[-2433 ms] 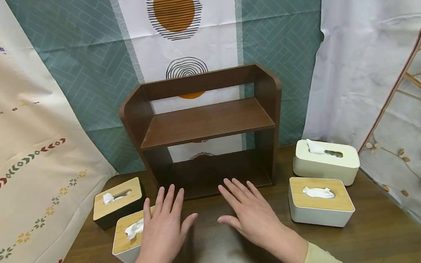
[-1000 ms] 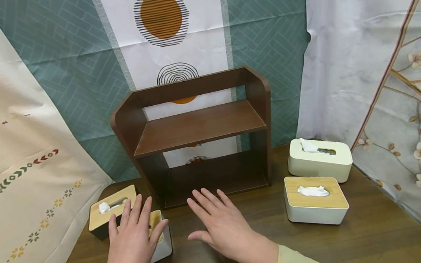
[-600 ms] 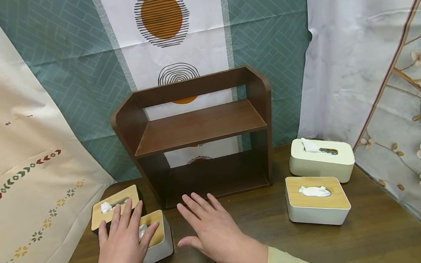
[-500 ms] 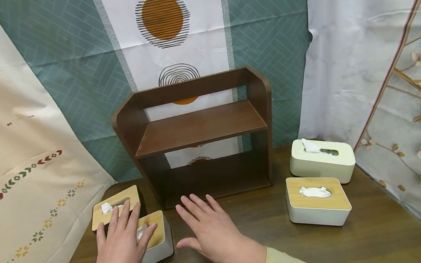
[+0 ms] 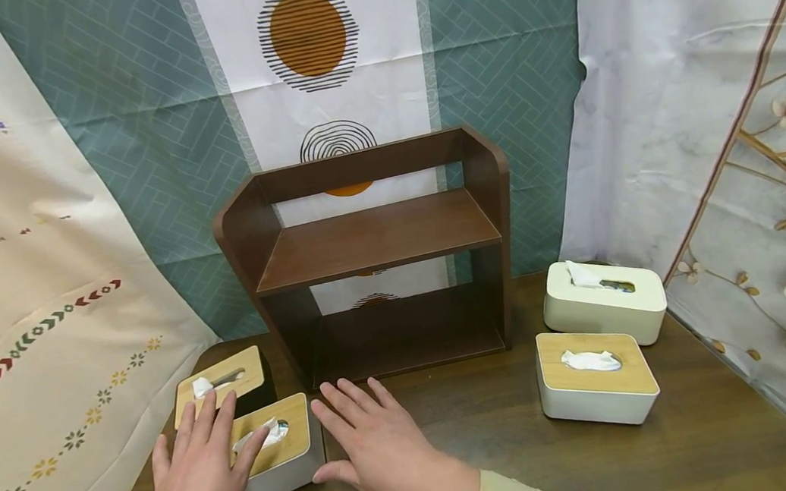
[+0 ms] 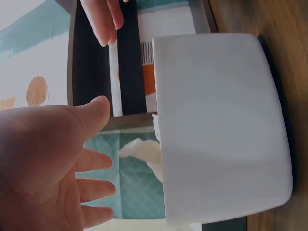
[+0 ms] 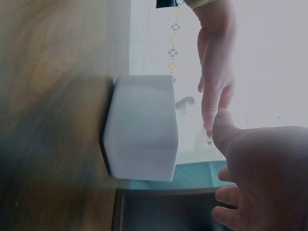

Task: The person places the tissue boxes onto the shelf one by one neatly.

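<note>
A light tissue box with a wooden lid (image 5: 290, 435) stands at the front left, white tissue poking from its slot. My left hand (image 5: 199, 468) hovers over the left part of this box, fingers spread and partly covering the lid. In the left wrist view a gap shows between that hand and the pale box side (image 6: 221, 130). Just right of the box is my right hand (image 5: 373, 445), fingers extended, palm down, holding nothing. The right wrist view shows the box (image 7: 142, 127) apart from its fingers. Behind it sits a dark tissue box with a wooden lid (image 5: 247, 370).
A dark brown two-tier shelf (image 5: 378, 235) stands at the back middle of the wooden table (image 5: 476, 453). To the right are a light tissue box with a wooden lid (image 5: 597, 376) and a cream tissue box (image 5: 605, 299). Patterned cloths (image 5: 514, 115) hang behind and at both sides.
Both hands have moved left and slightly down in the head view, the left one across the near tissue box, the right one to beside it. The head view has shifted a little. The boxes stay put.
</note>
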Tool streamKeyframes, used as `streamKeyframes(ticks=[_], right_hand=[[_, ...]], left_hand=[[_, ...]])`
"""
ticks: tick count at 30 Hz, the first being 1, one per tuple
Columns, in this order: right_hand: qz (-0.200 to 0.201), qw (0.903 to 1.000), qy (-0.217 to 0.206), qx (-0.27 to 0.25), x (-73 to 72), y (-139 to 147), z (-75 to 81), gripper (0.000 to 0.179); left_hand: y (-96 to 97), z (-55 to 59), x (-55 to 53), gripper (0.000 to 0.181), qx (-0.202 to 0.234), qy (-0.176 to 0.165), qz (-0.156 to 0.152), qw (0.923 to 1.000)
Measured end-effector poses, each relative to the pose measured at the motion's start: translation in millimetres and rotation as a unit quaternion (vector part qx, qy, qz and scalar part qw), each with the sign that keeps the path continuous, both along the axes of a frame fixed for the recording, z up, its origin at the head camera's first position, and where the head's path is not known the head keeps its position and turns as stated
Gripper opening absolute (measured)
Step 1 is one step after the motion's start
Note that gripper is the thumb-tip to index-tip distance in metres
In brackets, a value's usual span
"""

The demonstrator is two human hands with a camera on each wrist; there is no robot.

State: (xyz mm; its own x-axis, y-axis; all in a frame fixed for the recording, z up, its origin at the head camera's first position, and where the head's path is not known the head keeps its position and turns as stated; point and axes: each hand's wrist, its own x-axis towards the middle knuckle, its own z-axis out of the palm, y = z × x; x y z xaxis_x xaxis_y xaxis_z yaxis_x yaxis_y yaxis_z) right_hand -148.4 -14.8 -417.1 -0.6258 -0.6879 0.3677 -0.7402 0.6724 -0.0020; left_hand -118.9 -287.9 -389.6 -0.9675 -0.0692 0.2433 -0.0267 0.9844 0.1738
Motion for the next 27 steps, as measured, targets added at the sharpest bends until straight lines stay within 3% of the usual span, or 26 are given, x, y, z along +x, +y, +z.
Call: streamKeyframes(ticks=[6, 17, 27], right_hand=[[0.014, 0.9999, 0.005, -0.002, 3.3, -7, -2.1, 0.081], [0.024, 0.9989, -0.038, 0.014, 2.2, -13, -7.3, 0.083], [0.027, 0.9984, -0.045, 0.023, 1.2, -19, -11.5, 0.083]], left_hand=[[-14.8, -3.3, 1.5, 0.095, -0.001, -0.01, 0.011, 0.9999], [-26.9, -9.3, -2.5, 0.111, 0.006, -0.11, 0.051, 0.9927], [-38.1, -17.1, -4.6, 0.12, 0.007, -0.154, 0.04, 0.9872]])
